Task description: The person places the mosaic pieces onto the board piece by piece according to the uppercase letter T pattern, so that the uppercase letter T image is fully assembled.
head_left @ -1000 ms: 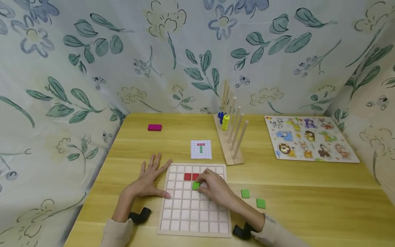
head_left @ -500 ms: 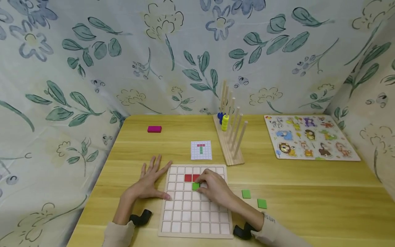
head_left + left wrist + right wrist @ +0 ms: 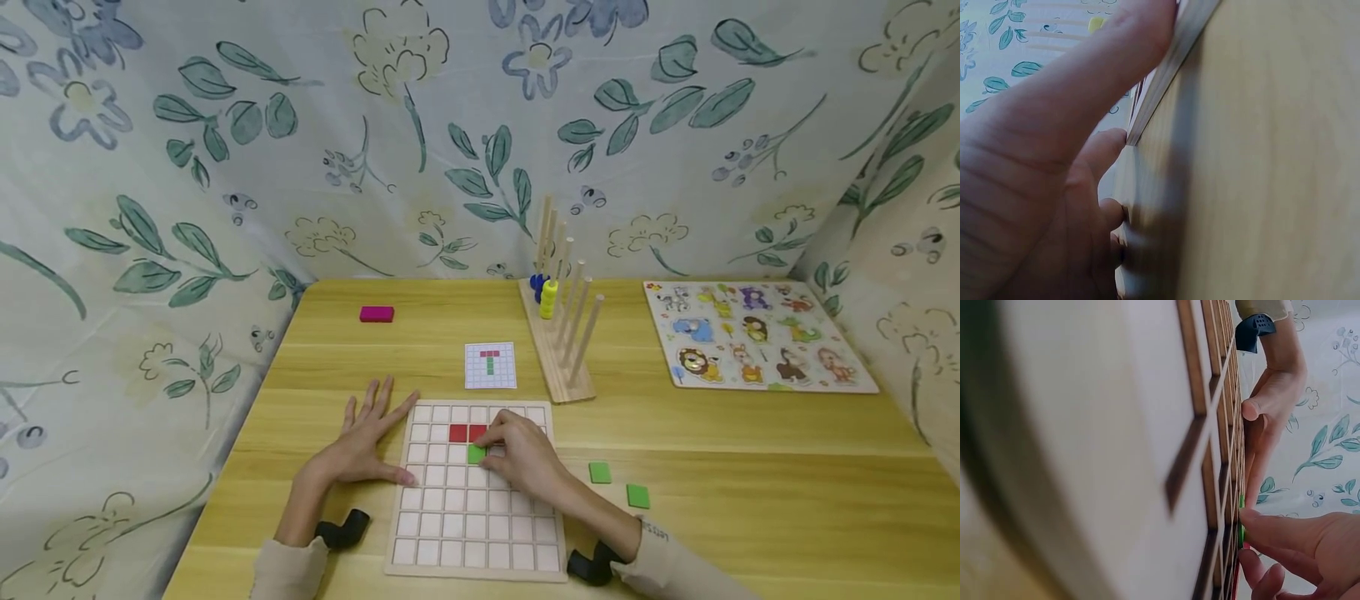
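A wooden grid board (image 3: 441,525) with pale square cells lies on the table. Between thumb and fingertips, my right hand (image 3: 528,457) pinches a green square tile (image 3: 476,454) in a cell of the third row; the right wrist view shows its edge (image 3: 1240,535) at the board. Two red tiles (image 3: 457,433) sit in the row above, and the fingers cover the cells to their right. My left hand (image 3: 358,447) is spread flat at the board's left side, thumb on the frame and index fingertip by the top left corner. In the left wrist view, the thumb overlaps the board's edge (image 3: 1160,84).
Two loose green tiles (image 3: 599,472) lie right of the board. Behind it are a pattern card (image 3: 472,379) with a red and green T and a peg stand (image 3: 566,387) with beads. An animal puzzle (image 3: 731,379) lies at the right, a magenta block (image 3: 377,314) at the back left.
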A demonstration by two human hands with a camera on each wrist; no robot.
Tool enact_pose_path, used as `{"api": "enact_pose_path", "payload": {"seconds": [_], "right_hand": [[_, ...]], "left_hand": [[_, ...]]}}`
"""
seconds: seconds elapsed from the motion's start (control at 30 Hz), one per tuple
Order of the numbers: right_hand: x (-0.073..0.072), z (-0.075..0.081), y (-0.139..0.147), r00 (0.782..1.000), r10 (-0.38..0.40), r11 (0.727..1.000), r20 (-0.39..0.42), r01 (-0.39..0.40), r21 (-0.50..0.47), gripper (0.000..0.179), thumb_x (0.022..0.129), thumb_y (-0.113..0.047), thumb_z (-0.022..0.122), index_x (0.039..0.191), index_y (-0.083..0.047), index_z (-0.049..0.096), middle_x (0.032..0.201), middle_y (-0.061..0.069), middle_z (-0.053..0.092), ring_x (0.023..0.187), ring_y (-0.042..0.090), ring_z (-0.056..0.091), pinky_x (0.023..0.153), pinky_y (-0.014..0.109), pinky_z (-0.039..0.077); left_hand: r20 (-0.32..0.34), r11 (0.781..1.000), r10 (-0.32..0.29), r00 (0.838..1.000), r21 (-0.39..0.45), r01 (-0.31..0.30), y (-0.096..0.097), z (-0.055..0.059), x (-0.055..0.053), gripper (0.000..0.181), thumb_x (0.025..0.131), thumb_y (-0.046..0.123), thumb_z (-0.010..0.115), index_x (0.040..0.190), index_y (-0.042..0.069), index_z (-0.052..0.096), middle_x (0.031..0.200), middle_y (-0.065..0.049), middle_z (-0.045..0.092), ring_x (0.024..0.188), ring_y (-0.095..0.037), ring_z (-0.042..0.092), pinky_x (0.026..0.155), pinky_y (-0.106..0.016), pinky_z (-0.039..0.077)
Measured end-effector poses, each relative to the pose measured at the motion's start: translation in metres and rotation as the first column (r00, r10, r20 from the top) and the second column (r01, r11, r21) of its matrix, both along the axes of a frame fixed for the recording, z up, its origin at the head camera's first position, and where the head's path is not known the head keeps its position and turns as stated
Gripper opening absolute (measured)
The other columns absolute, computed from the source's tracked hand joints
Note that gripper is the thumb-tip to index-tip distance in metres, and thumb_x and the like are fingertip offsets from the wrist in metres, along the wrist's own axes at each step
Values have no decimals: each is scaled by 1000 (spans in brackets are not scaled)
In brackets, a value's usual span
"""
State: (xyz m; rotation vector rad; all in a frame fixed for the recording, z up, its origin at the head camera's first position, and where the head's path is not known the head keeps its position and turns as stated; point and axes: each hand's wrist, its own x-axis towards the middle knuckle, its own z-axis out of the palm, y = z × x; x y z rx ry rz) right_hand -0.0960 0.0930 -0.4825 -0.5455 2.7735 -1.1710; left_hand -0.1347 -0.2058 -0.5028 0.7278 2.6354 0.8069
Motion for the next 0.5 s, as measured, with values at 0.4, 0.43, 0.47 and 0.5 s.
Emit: {"api": "enact_pose_path", "payload": {"seconds": [0.4,0.43,0.47,0.5], "right_hand": [[4,6,7,1000,9,1000,-16,-8,26,19,83,-12,87,101,-11,84,91,-2,67,79,12,59,63,20,43],[4,7,10,1000,2,1000,-14,-2,25,19,83,-12,87,102,-12,84,91,-2,67,77,12,58,63,20,42],[5,9,15,1000,-4,1000,-13,5,26,20,83,-13,86,103,-12,84,91,-2,68,76,11,57,62,19,41],[6,11,21,1000,-16,1000,-8,16,23,20,84,-13,86,103,-13,84,91,-2,68,74,10,56,61,19,41]], "left_hand": [[-9,1000,-8,1000,6,9,-1,2,1,124,70,52,92,166,15,24,170,-32,-11,156,-56,-14,117,-78,-12],[-9,1000,-10,1000,10,10,-1,2,1,124,70,53,92,166,15,23,170,-32,-11,156,-56,-14,117,-78,-12],[-9,1000,-11,1000,13,11,-1,2,1,124,70,54,92,166,15,23,170,-32,-11,156,-56,-15,117,-78,-12],[-10,1000,-12,1000,17,12,-2,1,0,124,71,54,91,166,16,23,170,-32,-11,155,-56,-15,117,-78,-13]]}}
